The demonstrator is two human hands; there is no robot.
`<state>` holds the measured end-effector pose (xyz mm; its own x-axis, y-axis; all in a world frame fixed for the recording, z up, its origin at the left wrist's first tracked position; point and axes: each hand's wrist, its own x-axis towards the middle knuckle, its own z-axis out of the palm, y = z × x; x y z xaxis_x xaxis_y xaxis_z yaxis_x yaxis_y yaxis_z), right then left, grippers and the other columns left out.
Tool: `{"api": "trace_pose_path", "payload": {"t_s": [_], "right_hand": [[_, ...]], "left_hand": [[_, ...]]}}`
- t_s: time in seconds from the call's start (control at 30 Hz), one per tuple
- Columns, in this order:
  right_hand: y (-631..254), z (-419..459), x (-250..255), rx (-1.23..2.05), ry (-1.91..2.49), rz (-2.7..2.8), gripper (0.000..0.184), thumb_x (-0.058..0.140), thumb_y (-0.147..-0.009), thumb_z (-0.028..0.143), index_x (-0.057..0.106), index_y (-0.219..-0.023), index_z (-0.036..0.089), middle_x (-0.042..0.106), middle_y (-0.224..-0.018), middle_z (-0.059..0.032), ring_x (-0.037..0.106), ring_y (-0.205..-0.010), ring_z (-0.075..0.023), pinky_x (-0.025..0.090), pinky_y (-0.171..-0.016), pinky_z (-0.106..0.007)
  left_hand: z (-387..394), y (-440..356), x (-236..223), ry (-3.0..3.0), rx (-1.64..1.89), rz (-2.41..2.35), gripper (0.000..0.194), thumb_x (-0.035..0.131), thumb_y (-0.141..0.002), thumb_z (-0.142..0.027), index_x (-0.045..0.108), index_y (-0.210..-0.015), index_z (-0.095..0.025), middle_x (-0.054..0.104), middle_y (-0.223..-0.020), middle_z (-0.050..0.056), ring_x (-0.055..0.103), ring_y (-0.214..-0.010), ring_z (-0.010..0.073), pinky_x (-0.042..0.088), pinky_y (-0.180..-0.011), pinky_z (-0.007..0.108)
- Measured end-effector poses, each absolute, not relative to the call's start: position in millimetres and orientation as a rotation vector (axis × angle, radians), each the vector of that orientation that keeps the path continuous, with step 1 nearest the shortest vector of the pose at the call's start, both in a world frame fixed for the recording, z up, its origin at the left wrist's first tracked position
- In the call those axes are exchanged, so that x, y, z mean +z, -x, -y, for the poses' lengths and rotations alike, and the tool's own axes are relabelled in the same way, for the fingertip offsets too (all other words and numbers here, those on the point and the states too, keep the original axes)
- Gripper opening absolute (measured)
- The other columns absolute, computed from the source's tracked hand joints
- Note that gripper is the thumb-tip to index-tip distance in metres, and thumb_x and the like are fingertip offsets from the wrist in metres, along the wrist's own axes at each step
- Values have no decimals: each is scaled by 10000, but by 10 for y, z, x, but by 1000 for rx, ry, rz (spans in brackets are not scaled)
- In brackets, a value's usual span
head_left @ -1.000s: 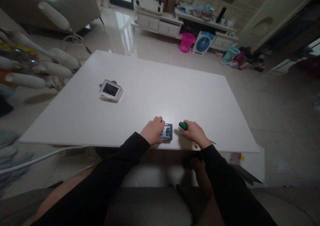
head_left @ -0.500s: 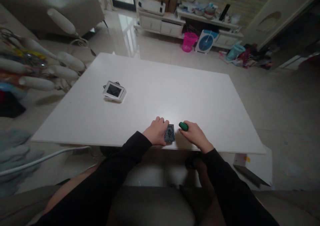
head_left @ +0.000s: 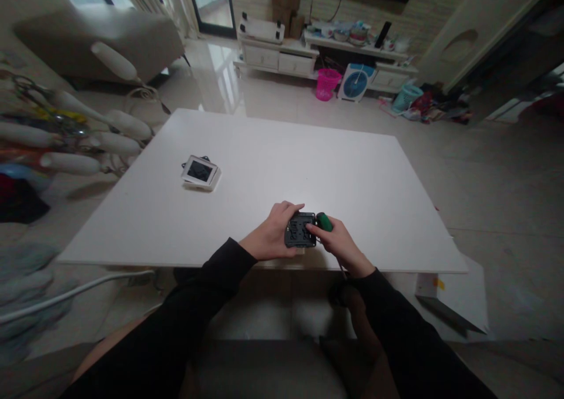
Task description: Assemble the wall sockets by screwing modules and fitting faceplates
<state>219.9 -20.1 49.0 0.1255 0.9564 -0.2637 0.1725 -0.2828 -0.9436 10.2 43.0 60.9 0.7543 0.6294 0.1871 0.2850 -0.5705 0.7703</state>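
From my remote seat: left hand point(head_left: 273, 234) grasps the nine o'clock edge of a dark socket plate point(head_left: 301, 234), toward five o'clock on the white table point(head_left: 374, 181), near its edge. Whether the plate touches the tabletop I cannot tell. Right hand point(head_left: 341, 243), at the plate's three o'clock, grips a green-handled screwdriver point(head_left: 325, 221), shaft toward five, thumb over the plate. White-framed pieces point(head_left: 201, 173) lie at ten o'clock from both hands.
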Motion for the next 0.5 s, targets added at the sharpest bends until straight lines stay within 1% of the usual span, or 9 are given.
{"api": "trace_pose_path", "payload": {"t_s": [0.1,0.17,0.23,0.3,0.37,0.43,0.5], "right_hand": [[-2100,214,532,1270,1515,1012,412,828,-702,552,607,-791,216,558,-671,34,477,-644,-139,402,-587,-269],[-2058,216,548,1237,1467,936,430,836,-684,552,601,-824,221,578,-712,35,486,-654,-136,411,-595,-265],[-2037,216,553,1187,1470,926,425,833,-684,546,593,-828,226,569,-712,39,480,-649,-138,402,-588,-264],[-2036,216,548,1157,1507,977,387,818,-708,528,591,-810,232,538,-670,45,473,-639,-146,389,-578,-269],[-2047,217,539,1144,1533,1036,341,799,-730,501,598,-795,234,512,-631,51,471,-631,-154,385,-578,-274],[-2061,217,533,1128,1545,1077,305,785,-741,475,607,-779,229,501,-616,54,465,-627,-152,382,-583,-274],[-2070,214,536,1099,1538,1099,289,784,-730,451,609,-757,222,502,-620,55,453,-628,-145,376,-587,-270]], "left_hand": [[-354,-78,653,-2001,658,-656,941,782,-653,-175,389,-1506,-214,493,-1389,151,496,-1303,325,483,-1118,527],[-310,-77,651,-1757,670,-703,977,794,-665,-191,337,-1527,-246,465,-1434,152,537,-1304,317,557,-1033,477],[-283,-92,630,-1440,644,-752,951,801,-707,-264,297,-1514,-261,472,-1430,149,622,-1211,287,615,-914,425],[-274,-112,609,-1174,608,-774,756,751,-793,-385,349,-1419,-255,524,-1357,125,686,-1053,239,644,-806,403],[-274,-129,604,-1065,611,-798,520,677,-857,-445,426,-1265,-242,565,-1253,84,687,-931,194,643,-723,369],[-271,-139,620,-1104,633,-831,379,651,-871,-407,458,-1145,-231,582,-1149,46,656,-857,152,614,-688,303],[-263,-150,651,-1178,649,-863,305,635,-869,-346,469,-1095,-224,583,-1071,19,623,-809,123,573,-673,248]]}}
